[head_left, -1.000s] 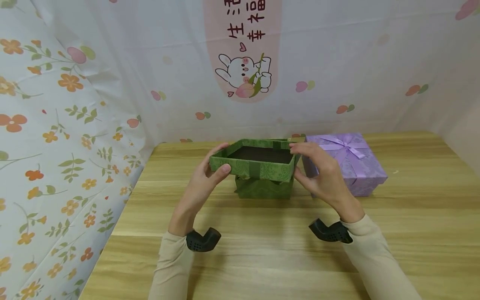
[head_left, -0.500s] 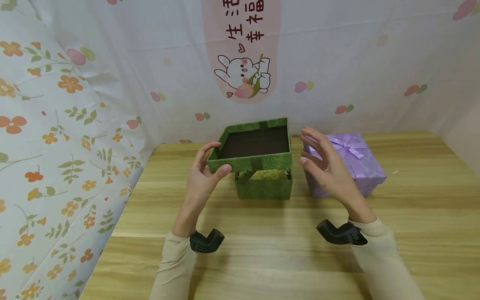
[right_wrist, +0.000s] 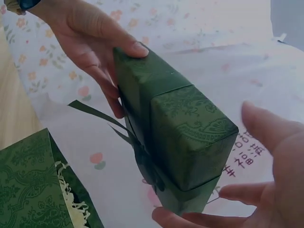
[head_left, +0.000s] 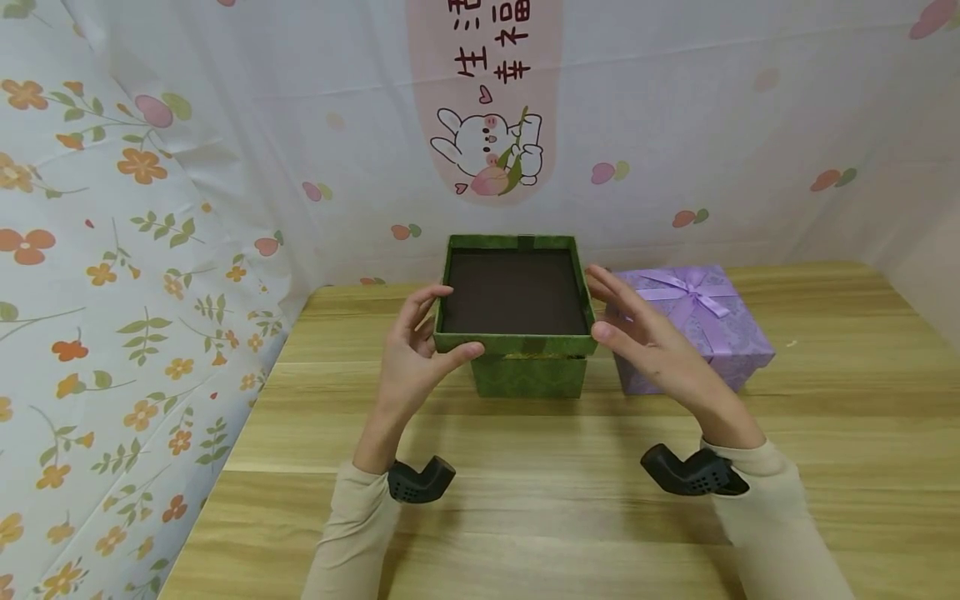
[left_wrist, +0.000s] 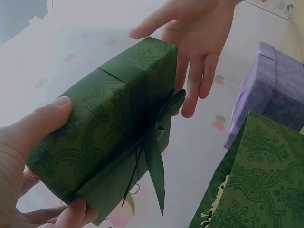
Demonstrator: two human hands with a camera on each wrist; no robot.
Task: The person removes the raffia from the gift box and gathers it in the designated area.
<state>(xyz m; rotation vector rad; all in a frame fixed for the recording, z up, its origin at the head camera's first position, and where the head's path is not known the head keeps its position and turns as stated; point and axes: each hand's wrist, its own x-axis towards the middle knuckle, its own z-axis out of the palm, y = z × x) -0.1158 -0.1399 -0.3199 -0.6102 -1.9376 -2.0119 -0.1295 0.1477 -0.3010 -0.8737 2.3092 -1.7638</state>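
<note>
A green patterned gift box lid [head_left: 525,343] is upside down in the air, its dark inside facing up in the head view. My left hand [head_left: 405,362] grips its left side, thumb on the front wall and fingers behind. Beside its right edge is my right hand [head_left: 652,346], fingers mostly straight; the right wrist view has that thumb apart from the lid, and I cannot tell whether a fingertip touches it. A green ribbon bow [left_wrist: 154,147] hangs from the lid's underside. Below stands the green box base [head_left: 528,380], with pale shredded filler [right_wrist: 71,199] at its rim.
A purple gift box [head_left: 738,337] with a ribbon bow stands on the wooden table [head_left: 525,508], right of the green base. White printed cloth [head_left: 315,125] hangs behind the table and along the left. Black wrist mounts [head_left: 422,480] sit on both forearms.
The lid has risen off the base and levelled out, its inside now facing me more. My right hand moved away from the lid's right side, then came back close to it.
</note>
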